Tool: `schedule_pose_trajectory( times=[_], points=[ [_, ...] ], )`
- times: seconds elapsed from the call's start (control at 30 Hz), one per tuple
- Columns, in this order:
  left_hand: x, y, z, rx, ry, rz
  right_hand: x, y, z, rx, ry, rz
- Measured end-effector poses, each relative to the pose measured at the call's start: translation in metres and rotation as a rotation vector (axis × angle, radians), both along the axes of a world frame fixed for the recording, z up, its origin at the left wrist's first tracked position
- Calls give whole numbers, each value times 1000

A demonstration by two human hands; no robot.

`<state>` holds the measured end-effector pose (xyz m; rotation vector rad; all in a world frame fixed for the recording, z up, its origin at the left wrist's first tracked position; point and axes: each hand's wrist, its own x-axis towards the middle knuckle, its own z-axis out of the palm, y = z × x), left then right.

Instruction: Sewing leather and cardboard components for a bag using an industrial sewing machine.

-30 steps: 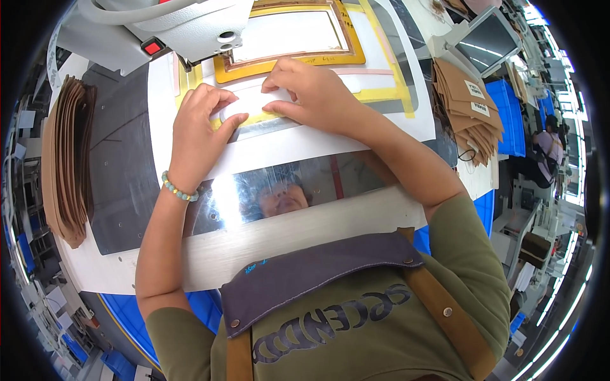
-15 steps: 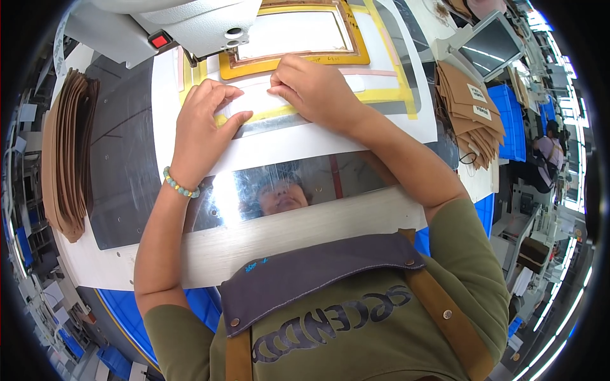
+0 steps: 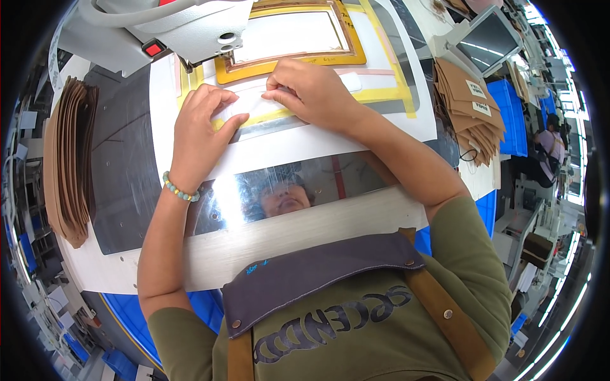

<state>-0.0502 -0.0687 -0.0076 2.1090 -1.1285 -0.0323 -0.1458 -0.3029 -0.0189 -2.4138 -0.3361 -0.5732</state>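
Both hands rest over a white sheet (image 3: 279,149) edged with yellow tape strips, just in front of a yellow rectangular frame (image 3: 357,39) with a white panel inside. My left hand (image 3: 202,127), a beaded bracelet at its wrist, is open, its thumb held apart from the bent fingers. My right hand (image 3: 314,95) is closed in a pinch near the frame's front edge, thumb against the curled fingers. Whatever lies between those fingertips is too small to make out. A white sewing machine head (image 3: 190,35) stands beyond my left hand, close to the frame's left corner.
Brown folded pieces (image 3: 68,165) stand in a stack at the left. More brown pieces (image 3: 467,105) with white labels lie at the right, beside a screen (image 3: 486,41) and a blue bin (image 3: 508,117). A shiny metal plate (image 3: 324,184) borders the table's near side. Another person sits far right.
The whole view has shifted slightly, with the machine head a little further left in the picture. Both hands keep nearly the same pose over the sheet.
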Motion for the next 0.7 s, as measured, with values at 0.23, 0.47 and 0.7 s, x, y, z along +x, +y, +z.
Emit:
schedule_pose_trajectory(
  times=[0.23,0.47,0.7],
  points=[
    [4,6,5,-8,71,28,-2,-13,16,-2,4,5],
    [29,16,-2,20,-410,67,21,-66,65,150,397,-75],
    [28,18,-10,332,-318,-53,69,-81,64,65,805,-71]
  ],
)
